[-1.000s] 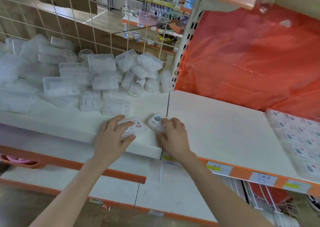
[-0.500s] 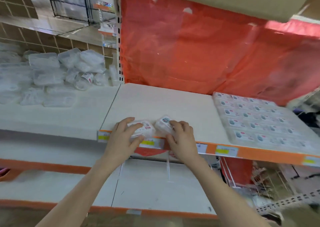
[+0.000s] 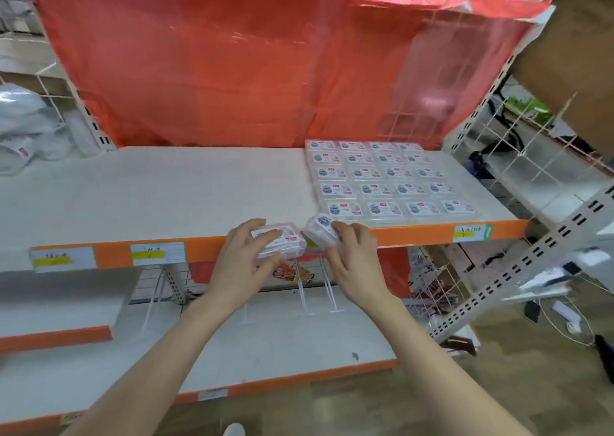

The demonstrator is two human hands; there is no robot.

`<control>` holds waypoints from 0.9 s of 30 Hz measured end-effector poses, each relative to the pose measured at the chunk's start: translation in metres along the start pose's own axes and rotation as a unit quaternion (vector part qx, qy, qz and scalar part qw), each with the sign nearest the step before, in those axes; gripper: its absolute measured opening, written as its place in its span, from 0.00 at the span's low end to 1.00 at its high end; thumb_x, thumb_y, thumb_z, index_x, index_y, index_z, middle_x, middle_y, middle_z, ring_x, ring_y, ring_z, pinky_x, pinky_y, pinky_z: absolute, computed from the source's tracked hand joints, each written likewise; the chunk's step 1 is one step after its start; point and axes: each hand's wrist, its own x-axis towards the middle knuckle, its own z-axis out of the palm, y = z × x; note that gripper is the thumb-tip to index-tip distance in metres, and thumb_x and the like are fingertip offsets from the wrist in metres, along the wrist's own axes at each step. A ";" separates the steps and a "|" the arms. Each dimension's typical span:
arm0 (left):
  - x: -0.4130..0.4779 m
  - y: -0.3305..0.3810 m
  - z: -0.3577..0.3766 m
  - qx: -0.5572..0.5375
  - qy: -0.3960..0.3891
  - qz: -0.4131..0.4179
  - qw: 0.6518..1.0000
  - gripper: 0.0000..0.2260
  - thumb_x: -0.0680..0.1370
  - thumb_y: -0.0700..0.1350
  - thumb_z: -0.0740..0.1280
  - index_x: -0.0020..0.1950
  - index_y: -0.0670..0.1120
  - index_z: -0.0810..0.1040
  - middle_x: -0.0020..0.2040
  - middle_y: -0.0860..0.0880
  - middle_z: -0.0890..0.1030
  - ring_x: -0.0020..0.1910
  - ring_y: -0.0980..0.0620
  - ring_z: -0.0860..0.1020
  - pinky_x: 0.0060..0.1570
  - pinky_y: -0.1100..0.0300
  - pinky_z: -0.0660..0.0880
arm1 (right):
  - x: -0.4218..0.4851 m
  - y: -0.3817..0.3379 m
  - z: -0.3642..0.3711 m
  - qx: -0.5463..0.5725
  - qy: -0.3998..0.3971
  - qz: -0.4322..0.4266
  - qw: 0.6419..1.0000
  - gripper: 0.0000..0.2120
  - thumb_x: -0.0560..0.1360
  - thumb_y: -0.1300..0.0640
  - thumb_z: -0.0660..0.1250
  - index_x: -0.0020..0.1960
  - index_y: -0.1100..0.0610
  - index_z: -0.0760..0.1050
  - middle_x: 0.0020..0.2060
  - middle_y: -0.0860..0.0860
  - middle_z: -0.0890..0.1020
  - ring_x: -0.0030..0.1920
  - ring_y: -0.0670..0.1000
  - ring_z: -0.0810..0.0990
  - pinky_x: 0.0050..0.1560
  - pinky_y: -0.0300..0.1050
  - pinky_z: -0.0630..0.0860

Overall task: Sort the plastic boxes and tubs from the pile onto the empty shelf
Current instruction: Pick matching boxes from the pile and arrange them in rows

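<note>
My left hand (image 3: pixel 244 263) grips a small clear plastic box (image 3: pixel 282 244) with a white label, held level in front of the shelf's orange front edge. My right hand (image 3: pixel 354 256) holds a second clear box (image 3: pixel 320 233), tilted with its label facing up-left. Both boxes hover at the front lip of the white shelf (image 3: pixel 166 190). A neat grid of several labelled boxes (image 3: pixel 382 183) lies flat on the shelf's right part. The pile of clear tubs (image 3: pixel 23 130) shows only at the far left edge.
A red plastic sheet (image 3: pixel 249 63) hangs behind the shelf. Orange price-tag strip (image 3: pixel 432 233) runs along the front. A lower white shelf (image 3: pixel 265 342) sits beneath my arms. Wire grid panels (image 3: pixel 531 156) and perforated uprights stand at the right.
The view has swung right, away from the pile. Both hands carried their boxes rightward along the shelf front, close to the grid of laid-out boxes.
</note>
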 end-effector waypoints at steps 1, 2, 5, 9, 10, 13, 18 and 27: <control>0.005 0.004 0.003 -0.003 -0.003 -0.003 1.000 0.24 0.71 0.59 0.59 0.57 0.45 0.80 0.62 0.42 0.74 0.57 0.43 0.70 0.56 0.54 0.64 | 0.001 0.005 -0.002 0.003 0.003 0.005 1.000 0.31 0.70 0.45 0.46 0.64 0.61 0.70 0.57 0.63 0.72 0.55 0.63 0.68 0.54 0.47 0.61; 0.011 0.007 0.005 -0.006 -0.006 -0.004 1.000 0.25 0.70 0.59 0.59 0.58 0.45 0.80 0.63 0.43 0.73 0.58 0.44 0.70 0.57 0.54 0.64 | 0.003 0.010 -0.004 0.007 0.005 0.011 1.000 0.31 0.70 0.45 0.46 0.65 0.60 0.70 0.57 0.63 0.72 0.56 0.62 0.68 0.55 0.47 0.61; 0.032 0.013 0.015 -0.012 -0.009 0.006 1.000 0.25 0.70 0.59 0.58 0.58 0.46 0.80 0.63 0.43 0.73 0.58 0.44 0.69 0.57 0.57 0.63 | 0.014 0.021 -0.012 0.020 0.010 0.025 0.999 0.30 0.71 0.45 0.47 0.65 0.60 0.69 0.58 0.62 0.71 0.57 0.62 0.66 0.56 0.46 0.60; 0.070 0.016 0.031 -0.007 -0.013 0.025 1.000 0.23 0.71 0.57 0.59 0.56 0.44 0.81 0.61 0.41 0.75 0.56 0.40 0.72 0.56 0.58 0.64 | 0.042 0.041 -0.019 0.006 0.028 0.033 0.999 0.29 0.71 0.46 0.48 0.65 0.60 0.70 0.57 0.63 0.72 0.57 0.62 0.68 0.55 0.45 0.59; 0.080 0.018 0.034 -0.009 -0.015 0.028 0.999 0.23 0.71 0.57 0.60 0.56 0.44 0.81 0.61 0.41 0.75 0.55 0.40 0.73 0.57 0.61 0.63 | 0.050 0.047 -0.022 0.002 0.032 0.035 0.999 0.30 0.71 0.46 0.48 0.65 0.60 0.70 0.57 0.63 0.71 0.57 0.62 0.68 0.56 0.46 0.59; 0.115 0.021 0.042 -0.014 -0.017 0.044 0.999 0.23 0.71 0.57 0.60 0.57 0.45 0.80 0.61 0.42 0.76 0.57 0.40 0.73 0.58 0.65 0.62 | 0.078 0.060 -0.031 0.000 0.037 0.050 0.998 0.29 0.71 0.46 0.50 0.65 0.60 0.69 0.58 0.62 0.70 0.58 0.62 0.66 0.57 0.49 0.62; 0.176 0.026 0.052 -0.032 -0.021 0.059 0.998 0.26 0.70 0.59 0.58 0.59 0.45 0.79 0.62 0.42 0.75 0.61 0.42 0.71 0.60 0.58 0.63 | 0.130 0.083 -0.041 -0.002 0.055 0.067 0.996 0.27 0.71 0.47 0.51 0.66 0.58 0.68 0.57 0.61 0.70 0.59 0.60 0.65 0.57 0.47 0.61; 0.240 0.033 0.095 -0.037 -0.031 0.062 0.997 0.29 0.69 0.63 0.57 0.61 0.47 0.78 0.64 0.44 0.74 0.63 0.43 0.70 0.61 0.57 0.63 | 0.183 0.138 -0.053 -0.018 0.029 0.094 0.995 0.29 0.71 0.48 0.49 0.71 0.54 0.63 0.62 0.62 0.67 0.65 0.59 0.60 0.62 0.49 0.58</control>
